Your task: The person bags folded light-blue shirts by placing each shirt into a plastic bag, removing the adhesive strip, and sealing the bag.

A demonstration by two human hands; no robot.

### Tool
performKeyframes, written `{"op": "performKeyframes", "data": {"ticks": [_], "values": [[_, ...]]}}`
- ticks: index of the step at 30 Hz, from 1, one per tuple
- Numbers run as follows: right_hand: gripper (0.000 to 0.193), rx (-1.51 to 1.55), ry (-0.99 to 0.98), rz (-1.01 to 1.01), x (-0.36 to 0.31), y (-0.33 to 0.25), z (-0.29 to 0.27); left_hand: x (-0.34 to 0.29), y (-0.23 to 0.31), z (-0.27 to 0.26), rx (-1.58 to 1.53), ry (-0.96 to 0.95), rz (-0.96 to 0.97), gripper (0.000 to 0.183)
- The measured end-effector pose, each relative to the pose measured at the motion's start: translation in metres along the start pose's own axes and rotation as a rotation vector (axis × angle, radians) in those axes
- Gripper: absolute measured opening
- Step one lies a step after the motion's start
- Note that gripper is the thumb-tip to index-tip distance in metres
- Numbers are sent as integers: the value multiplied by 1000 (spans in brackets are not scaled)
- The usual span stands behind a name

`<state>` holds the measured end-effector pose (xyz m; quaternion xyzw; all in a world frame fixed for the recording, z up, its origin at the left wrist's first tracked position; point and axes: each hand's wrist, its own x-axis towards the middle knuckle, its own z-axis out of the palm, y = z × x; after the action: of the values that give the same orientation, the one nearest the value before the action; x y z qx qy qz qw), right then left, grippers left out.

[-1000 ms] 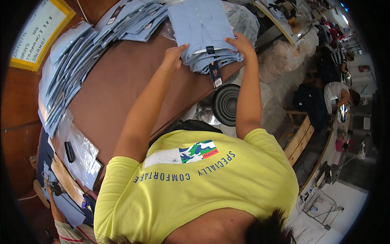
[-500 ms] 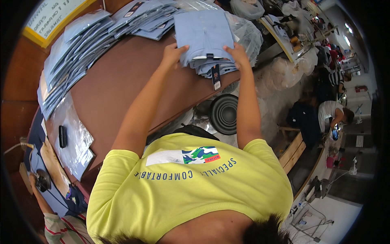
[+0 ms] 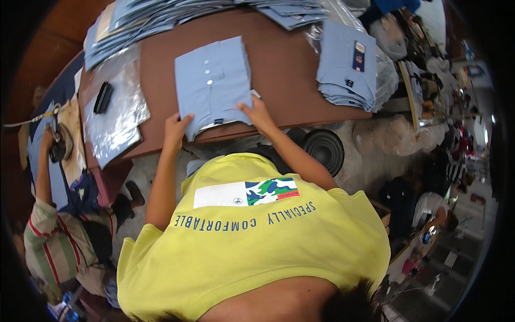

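Observation:
A folded light blue shirt (image 3: 213, 88) with white buttons lies at the near edge of the brown table (image 3: 289, 64), its collar end toward me. My left hand (image 3: 177, 129) holds its near left corner, thumb on top and fingers mostly hidden below. At the near right corner my right hand (image 3: 258, 115) grips it the same way. To the right of the shirt sits a pile of folded blue shirts (image 3: 343, 64), the top one bearing a dark hang tag (image 3: 359, 56).
Bagged blue shirts (image 3: 145, 19) line the table's far side. On the left, a black oblong object (image 3: 103, 97) rests on clear plastic bags (image 3: 120, 110). Farther left, a co-worker's hand (image 3: 47, 138) holds an iron (image 3: 61, 144). A round black stool (image 3: 323, 151) stands by the table.
Both hands have moved left and nearer with the folded shirt, from over the pile at the right to the table's near edge. The view has swung right.

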<state>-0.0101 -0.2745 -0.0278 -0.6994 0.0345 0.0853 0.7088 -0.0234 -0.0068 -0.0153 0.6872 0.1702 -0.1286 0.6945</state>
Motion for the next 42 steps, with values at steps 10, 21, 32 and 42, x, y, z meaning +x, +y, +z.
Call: {"op": "performKeyframes", "data": {"ticks": [10,21,32,42], "values": [[90,-1282,-354,-319,-17,-49,-51,8,-3,8,-16,28,80,27],[51,-1298,-89,-527,-75,-7,-8,21,1,4,170,45,139,36],[51,-1411,-169,-458,-77,-39,17,55,19,1,136,22,206,46],[24,-136,-558,464,-57,-135,26,54,31,3,-132,-108,48,31]]}}
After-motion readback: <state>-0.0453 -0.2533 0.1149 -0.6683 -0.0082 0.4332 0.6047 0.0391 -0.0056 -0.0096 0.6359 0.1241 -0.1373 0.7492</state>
